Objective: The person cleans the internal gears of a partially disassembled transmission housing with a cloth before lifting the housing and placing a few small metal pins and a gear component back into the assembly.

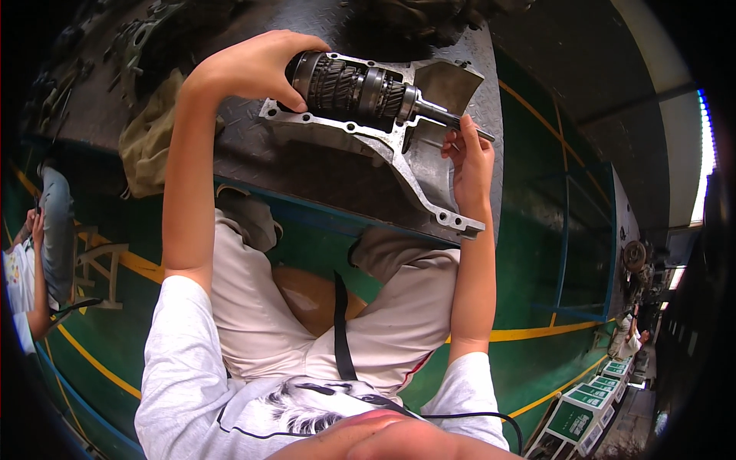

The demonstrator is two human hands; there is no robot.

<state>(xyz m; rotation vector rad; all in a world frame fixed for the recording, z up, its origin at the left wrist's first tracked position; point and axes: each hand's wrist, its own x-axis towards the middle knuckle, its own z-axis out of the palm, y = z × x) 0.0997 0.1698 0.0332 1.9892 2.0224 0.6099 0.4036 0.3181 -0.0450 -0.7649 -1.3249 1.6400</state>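
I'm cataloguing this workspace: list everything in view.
Gear shaft: 1, dark grey, in housing
Housing: 1, silver, on bench
Bench: 1, grey, ahead
Cloth: 1, khaki, bench's left
Metal parts: several, dark, bench's far side
Boxes: several, green and white, lower right
Co-workers: 2, pale tops, left and right edges
Floor: 1, green, below
Seat: 1, tan, between legs
Shirt: 1, light grey, lower middle
Trousers: 1, beige, mid-picture
Left hand: 1, bare, shaft's left end
Right hand: 1, bare, shaft's right end
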